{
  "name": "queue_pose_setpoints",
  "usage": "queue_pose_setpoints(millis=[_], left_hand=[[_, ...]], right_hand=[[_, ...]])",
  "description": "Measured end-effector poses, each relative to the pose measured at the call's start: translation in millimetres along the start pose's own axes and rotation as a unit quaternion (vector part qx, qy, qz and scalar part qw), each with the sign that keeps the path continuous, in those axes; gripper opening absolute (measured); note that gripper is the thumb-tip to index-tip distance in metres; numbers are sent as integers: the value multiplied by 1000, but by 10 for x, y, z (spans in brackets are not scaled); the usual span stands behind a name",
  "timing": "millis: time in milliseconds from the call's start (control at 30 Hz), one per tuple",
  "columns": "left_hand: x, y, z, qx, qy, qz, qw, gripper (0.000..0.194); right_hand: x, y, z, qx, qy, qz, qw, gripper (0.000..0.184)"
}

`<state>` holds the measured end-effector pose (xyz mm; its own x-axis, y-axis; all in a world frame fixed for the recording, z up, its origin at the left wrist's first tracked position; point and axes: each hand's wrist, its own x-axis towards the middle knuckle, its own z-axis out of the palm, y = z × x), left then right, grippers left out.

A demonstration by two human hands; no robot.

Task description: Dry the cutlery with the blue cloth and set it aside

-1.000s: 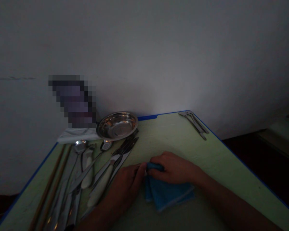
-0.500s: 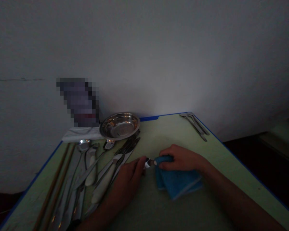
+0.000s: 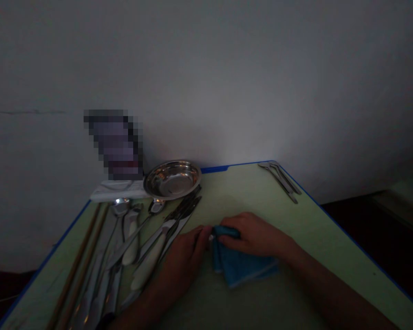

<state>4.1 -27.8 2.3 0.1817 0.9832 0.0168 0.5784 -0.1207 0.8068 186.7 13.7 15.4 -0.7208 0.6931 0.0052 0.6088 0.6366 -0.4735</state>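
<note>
Back toward our left hand [image 3: 190,253] came our right hand [image 3: 251,234] with the blue cloth [image 3: 249,269], so the gap that the earlier frame showed between them had nearly closed. We had the right hand clamped on a bunched fold of the cloth, its loose part spread below over the desk [image 3: 227,195]. With the left we pinched a metal utensil [image 3: 211,238], of which only a small shiny bit showed beside the cloth; we could not tell its kind, nor whether our 2 hands touched. To our left lay 2 wooden sticks [image 3: 76,261] and a spread of cutlery [image 3: 113,286], including a white handle [image 3: 150,261]. Beyond stood a shiny bowl [image 3: 174,182], a spoon [image 3: 156,207] just before its rim. More metal pieces [image 3: 278,182] lay near the far right corner, well apart from us.
</note>
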Motion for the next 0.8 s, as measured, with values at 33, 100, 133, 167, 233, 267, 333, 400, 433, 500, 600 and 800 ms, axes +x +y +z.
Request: queue_pose_setpoints(millis=[33,100,133,167,233,267,333,400,433,500,600,800], left_hand=[[-2,-4,2,-4,-5,3,1000,37],[-7,-7,2,-15,-8,1,1000,36],[-8,-8,0,-21,-5,-1,1000,36],[-8,-8,-4,-27,-2,-3,1000,36],[-8,-7,-15,-41,11,-15,999,36],[-9,-6,-20,-46,20,-25,998,36],[-11,-9,-26,-50,42,-46,997,38],[-15,-16,-25,-49,56,-58,996,40],[-17,-21,-22,-49,55,-60,995,41],[-17,-32,-15,-47,47,-60,996,43],[-9,-45,-7,-40,38,-61,997,43],[-1,-21,-15,-41,5,-14,999,38]], right_hand=[[7,-17,14,-10,1,-4,1000,30],[15,-29,17,-8,-1,-9,1000,30],[15,-26,5,2,-5,-11,1000,30],[12,-18,-15,13,-9,-12,1000,30],[-4,6,-71,35,-14,-9,999,30],[-16,21,-104,43,-11,-4,999,30],[-44,54,-168,57,0,7,998,31],[-72,82,-218,72,-1,13,997,32],[-82,93,-233,79,-5,13,997,33],[-91,105,-236,82,-9,13,997,32],[-71,95,-172,63,6,16,998,32],[3,39,6,8,25,7,1000,29]])
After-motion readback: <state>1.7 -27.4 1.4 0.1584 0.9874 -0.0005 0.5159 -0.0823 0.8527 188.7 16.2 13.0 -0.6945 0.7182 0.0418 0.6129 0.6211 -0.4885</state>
